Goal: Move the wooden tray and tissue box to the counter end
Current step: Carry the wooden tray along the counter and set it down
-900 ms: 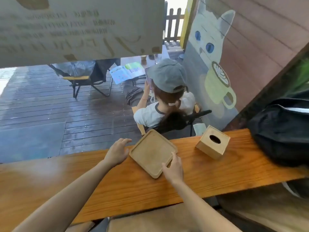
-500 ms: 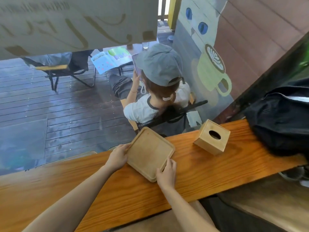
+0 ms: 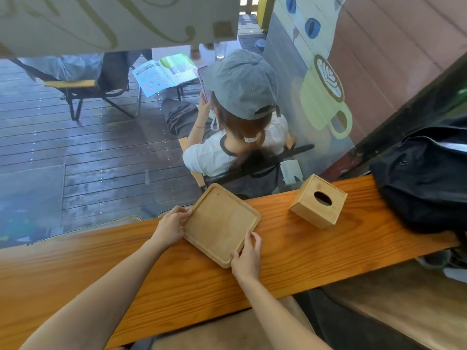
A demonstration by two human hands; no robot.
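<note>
A square wooden tray [image 3: 220, 223] lies on the long orange-brown wooden counter [image 3: 290, 251], its far corner over the counter's back edge. My left hand [image 3: 171, 226] grips the tray's left edge, fingers curled over the rim. My right hand [image 3: 247, 256] holds the tray's near right corner. A cube-shaped wooden tissue box [image 3: 319, 200] with an oval hole on top stands to the right of the tray, apart from both hands.
A black bag [image 3: 424, 178] rests on the counter's right end, just beyond the tissue box. Behind the counter is a window; outside, a person in a grey cap [image 3: 240, 82] sits on a wet wooden deck with chairs.
Both hands have closed on the tray: the left hand moved from beside it onto its left edge, the right hand shifted along the near corner. The tray sits slightly turned.
</note>
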